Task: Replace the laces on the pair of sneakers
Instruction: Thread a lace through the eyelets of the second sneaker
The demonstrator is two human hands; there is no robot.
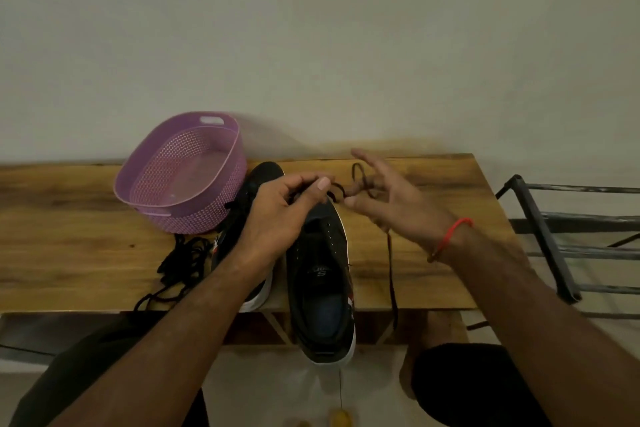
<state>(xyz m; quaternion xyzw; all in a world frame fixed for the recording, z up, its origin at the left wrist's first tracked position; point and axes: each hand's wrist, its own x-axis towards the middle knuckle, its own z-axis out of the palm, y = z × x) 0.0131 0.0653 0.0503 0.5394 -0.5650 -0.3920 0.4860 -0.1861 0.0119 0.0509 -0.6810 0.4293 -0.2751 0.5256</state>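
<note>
Two black sneakers lie on a wooden table. The right sneaker (320,284) points away from me, its heel hanging over the near edge; its eyelets look bare. The left sneaker (254,184) lies beside it, mostly hidden by my left arm. My left hand (284,211) pinches a dark lace (390,253) near the right sneaker's toe. My right hand (388,198) is spread, with the lace looped around its fingers; the lace's tail trails down over the table's front edge. A loose pile of black laces (180,267) lies left of the sneakers.
A purple perforated plastic basket (221,163) stands at the back left of the table (69,225), touching the left sneaker. A dark metal rack (554,239) stands to the right of the table. A plain wall runs behind. My knees sit below the table's front edge.
</note>
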